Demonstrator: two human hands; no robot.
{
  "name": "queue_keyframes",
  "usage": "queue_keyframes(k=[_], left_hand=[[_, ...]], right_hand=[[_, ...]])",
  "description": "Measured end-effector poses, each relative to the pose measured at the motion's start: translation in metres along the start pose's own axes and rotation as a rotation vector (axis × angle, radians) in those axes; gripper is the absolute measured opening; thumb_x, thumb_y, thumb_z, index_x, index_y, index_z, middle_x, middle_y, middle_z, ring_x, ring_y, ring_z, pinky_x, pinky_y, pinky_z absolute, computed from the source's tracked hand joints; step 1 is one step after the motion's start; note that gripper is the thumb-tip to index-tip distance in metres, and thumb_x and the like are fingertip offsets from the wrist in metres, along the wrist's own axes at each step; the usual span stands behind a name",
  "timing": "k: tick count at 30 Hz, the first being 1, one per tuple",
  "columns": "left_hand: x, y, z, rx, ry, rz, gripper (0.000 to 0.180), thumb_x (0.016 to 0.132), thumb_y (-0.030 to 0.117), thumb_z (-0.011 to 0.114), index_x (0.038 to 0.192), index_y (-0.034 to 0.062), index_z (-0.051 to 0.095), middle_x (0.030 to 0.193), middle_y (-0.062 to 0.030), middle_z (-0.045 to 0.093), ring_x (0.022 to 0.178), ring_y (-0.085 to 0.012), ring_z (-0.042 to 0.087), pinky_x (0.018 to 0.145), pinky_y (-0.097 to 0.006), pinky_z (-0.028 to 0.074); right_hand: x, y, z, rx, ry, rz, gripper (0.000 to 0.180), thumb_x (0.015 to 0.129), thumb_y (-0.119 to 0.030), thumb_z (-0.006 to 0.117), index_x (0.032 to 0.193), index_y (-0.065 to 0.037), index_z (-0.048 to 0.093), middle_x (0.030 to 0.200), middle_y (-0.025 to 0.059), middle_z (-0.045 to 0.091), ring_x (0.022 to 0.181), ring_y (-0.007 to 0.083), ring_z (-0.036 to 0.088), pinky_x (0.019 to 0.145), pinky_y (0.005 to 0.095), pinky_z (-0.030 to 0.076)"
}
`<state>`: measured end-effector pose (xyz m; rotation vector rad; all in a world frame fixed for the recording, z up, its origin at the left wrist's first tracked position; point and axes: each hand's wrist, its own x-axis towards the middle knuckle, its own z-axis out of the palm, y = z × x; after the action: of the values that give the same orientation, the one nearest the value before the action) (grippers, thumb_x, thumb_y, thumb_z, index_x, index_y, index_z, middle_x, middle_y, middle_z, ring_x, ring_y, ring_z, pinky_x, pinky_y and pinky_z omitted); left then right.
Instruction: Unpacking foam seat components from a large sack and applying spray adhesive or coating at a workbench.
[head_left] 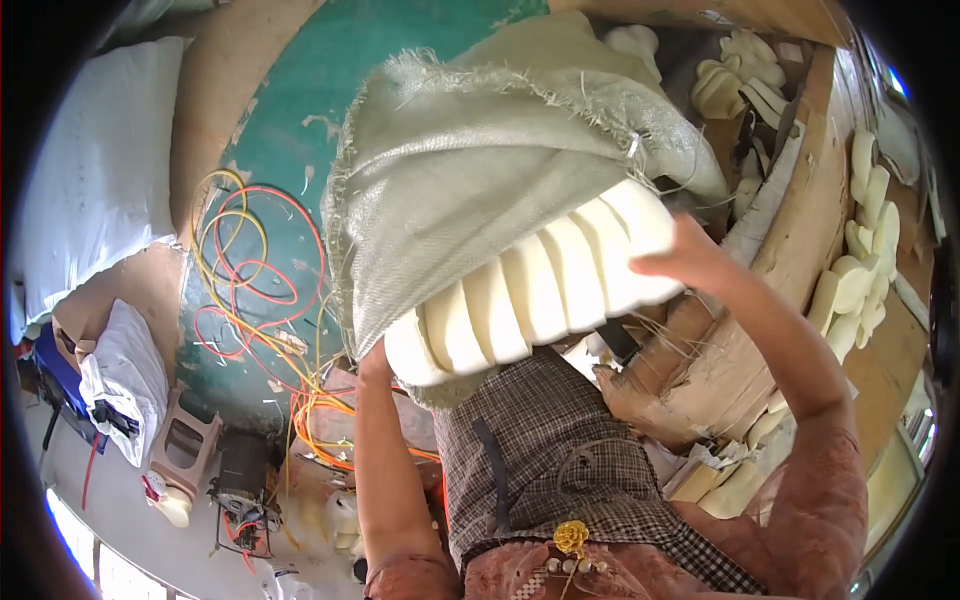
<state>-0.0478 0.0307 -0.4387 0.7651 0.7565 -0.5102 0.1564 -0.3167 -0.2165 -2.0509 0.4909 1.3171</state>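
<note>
A row of several cream-coloured, curved foam pads (535, 285), stacked face to face, lies tilted across the mouth of a pale woven sack (480, 150). My right hand (685, 258) grips the row's right end, its thumb along the front face. At the lower left end, my left hand (375, 362) reaches in under the sack's frayed edge. Only its wrist area shows there; the fingers are hidden by the sack cloth. The sack's upper flap drapes over the back of the pads.
Coiled orange and yellow hoses (240, 270) lie on the green floor (290, 110) to the left. A worn wooden beam (690, 370) runs along the right, with more foam pieces (860, 260) beyond it. A full white sack (100, 180) stands far left, near a plastic stool (185, 435).
</note>
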Motion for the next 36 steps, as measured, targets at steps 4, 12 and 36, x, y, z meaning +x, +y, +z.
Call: queue_keyframes(k=[4,12,36], left_hand=[[-0.024,-0.027,-0.032,0.401,0.035,0.078,0.052,0.090,0.034,0.047,0.131,0.0035,0.038,0.126,-0.0130,0.049,0.112,-0.0248,0.050,0.093,-0.038,0.043],[-0.112,0.078,0.085,-0.535,0.057,-0.232,0.061,0.091,0.049,0.034,0.132,0.0032,0.037,0.129,-0.0157,0.045,0.116,-0.0325,0.045,0.099,-0.044,0.036],[-0.374,0.094,0.418,0.059,-1.545,0.351,0.044,0.093,0.044,0.036,0.075,0.0084,0.053,0.090,-0.0038,0.053,0.121,-0.0296,0.038,0.104,-0.057,0.025]], right_hand=[[-0.061,0.030,0.007,-0.069,-0.053,-0.172,0.057,0.065,-0.017,0.072,0.115,0.001,0.053,0.100,0.0138,0.064,0.090,0.0188,0.062,0.081,0.0318,0.048],[-0.131,0.019,0.018,-0.020,0.168,-0.306,0.054,0.063,-0.022,0.073,0.109,0.002,0.055,0.096,0.0173,0.063,0.084,0.0235,0.063,0.076,0.0321,0.050],[-0.588,0.199,0.326,0.843,1.626,-0.638,0.071,0.085,-0.051,0.051,0.135,-0.006,0.031,0.121,0.0082,0.040,0.118,0.0202,0.036,0.098,0.0358,0.031]])
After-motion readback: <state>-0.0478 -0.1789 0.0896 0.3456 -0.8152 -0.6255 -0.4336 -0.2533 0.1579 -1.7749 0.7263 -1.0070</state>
